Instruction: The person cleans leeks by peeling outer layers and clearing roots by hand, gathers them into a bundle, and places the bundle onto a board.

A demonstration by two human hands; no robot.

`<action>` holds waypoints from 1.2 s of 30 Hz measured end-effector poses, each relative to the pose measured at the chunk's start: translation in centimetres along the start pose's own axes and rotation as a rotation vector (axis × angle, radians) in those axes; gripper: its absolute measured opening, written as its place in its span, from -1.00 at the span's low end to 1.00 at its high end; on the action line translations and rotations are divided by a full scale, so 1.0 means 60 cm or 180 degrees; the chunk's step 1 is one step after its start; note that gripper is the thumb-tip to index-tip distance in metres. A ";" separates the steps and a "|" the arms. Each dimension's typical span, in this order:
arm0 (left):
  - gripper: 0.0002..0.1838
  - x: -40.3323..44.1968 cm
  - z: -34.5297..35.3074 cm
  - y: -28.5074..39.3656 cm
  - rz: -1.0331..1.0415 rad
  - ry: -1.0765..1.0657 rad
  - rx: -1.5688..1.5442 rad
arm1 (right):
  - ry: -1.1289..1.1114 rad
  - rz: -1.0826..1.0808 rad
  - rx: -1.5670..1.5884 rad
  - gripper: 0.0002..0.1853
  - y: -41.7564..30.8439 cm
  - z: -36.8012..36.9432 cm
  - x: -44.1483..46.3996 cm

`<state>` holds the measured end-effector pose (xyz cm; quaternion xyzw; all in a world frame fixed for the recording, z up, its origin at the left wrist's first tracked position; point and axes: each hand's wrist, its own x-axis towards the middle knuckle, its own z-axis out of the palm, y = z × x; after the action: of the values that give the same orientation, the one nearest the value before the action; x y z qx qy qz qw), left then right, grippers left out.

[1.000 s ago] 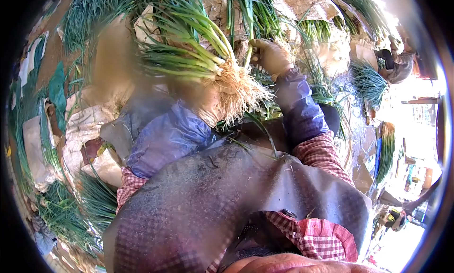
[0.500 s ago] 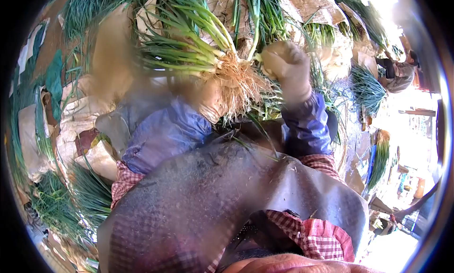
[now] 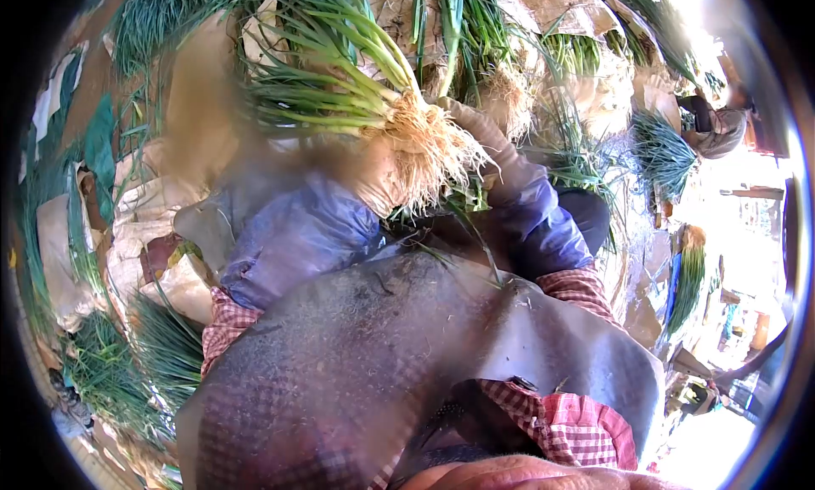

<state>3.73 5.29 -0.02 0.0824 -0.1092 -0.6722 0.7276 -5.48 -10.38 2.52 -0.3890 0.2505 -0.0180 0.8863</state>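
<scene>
A bunch of green onions lies across my left hand, its pale roots hanging over the palm side. That hand, gloved and partly blurred, is closed round the bunch near the root end; its fingers are mostly hidden. My right hand, in a tan glove, is just right of the roots. Its fingertips meet at the lower end of a single onion stalk, which stands apart from the bunch. Blue plastic sleeves cover both forearms.
More onions with roots lie beyond my right hand. Sacking and further onion piles surround the work area. At the right, a person is near another onion bunch. A dark apron covers my lap.
My right hand first pulled back toward me in a fist, then moved forward and left to the stalk beside the roots. My left hand has stayed on the bunch.
</scene>
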 end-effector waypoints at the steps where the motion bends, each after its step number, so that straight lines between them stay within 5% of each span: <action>1: -0.62 0.002 0.011 -0.017 0.0267 0.0356 -0.0342 | -0.0009 0.0080 0.0292 -0.70 -0.014 0.048 -0.023; 4: -0.59 0.001 0.023 -0.025 0.0505 0.0634 -0.0559 | 0.0104 -0.0914 -0.1083 -0.71 -0.033 0.026 -0.016; 6: -0.55 -0.006 0.034 -0.024 0.0410 0.0680 -0.0084 | 0.0285 -0.0847 -0.0455 -0.74 -0.036 0.043 -0.031; 8: -0.50 -0.007 0.024 -0.021 0.0074 0.0561 -0.0255 | 0.1186 -0.1072 -0.1987 -0.78 -0.035 0.042 -0.031; 13: -0.49 -0.005 0.049 -0.032 0.0494 0.0253 -0.0508 | 0.0789 -0.1469 -0.1192 -0.84 0.001 0.056 -0.035; 15: -0.54 -0.006 0.062 -0.035 0.0711 0.0487 -0.0591 | 0.0640 -0.2479 -0.1881 -0.87 0.008 0.048 -0.034; 20: -0.55 -0.014 0.067 -0.028 0.0813 0.0515 -0.0291 | 0.0755 -0.2629 -0.3231 -0.91 -0.016 0.057 -0.048; 22: -0.53 -0.020 0.067 -0.018 0.0741 0.0555 -0.0171 | 0.0522 -0.4069 -0.4393 -0.88 -0.028 0.057 -0.047; 26: -0.50 -0.020 0.047 -0.005 0.0634 0.0221 -0.0085 | -0.0080 -0.3447 -0.4175 -0.85 -0.038 0.064 -0.078; 28: -0.46 -0.022 0.084 -0.005 0.0687 0.0673 0.0188 | -0.0243 -0.3840 -0.4388 -0.82 -0.045 0.077 -0.095; 30: -0.44 -0.015 0.097 -0.006 0.1029 0.0863 -0.0129 | -0.0583 -0.3439 -0.4622 -0.82 -0.060 0.063 -0.103; 31: -0.43 -0.006 0.068 0.024 0.0166 -0.0491 -0.1145 | -0.0243 -0.3422 -0.4571 -0.80 -0.070 0.042 -0.099; 33: -0.44 -0.021 0.088 0.026 0.0796 0.0833 0.0909 | 0.0564 -0.2976 -0.4102 -0.71 -0.101 0.027 -0.086; 34: -0.47 -0.023 0.114 0.035 0.0769 0.0170 0.0361 | 0.1138 -0.2146 -0.3948 -0.61 -0.116 -0.017 -0.066; 36: -0.47 -0.019 0.079 0.042 0.1105 -0.0030 -0.0288 | 0.2061 -0.2241 -0.5147 -0.58 -0.140 -0.158 0.008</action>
<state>4.82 6.79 5.14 0.0264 -0.0948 -0.5410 0.8352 -7.99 -22.79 2.78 -0.9161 0.2894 -0.2130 0.1778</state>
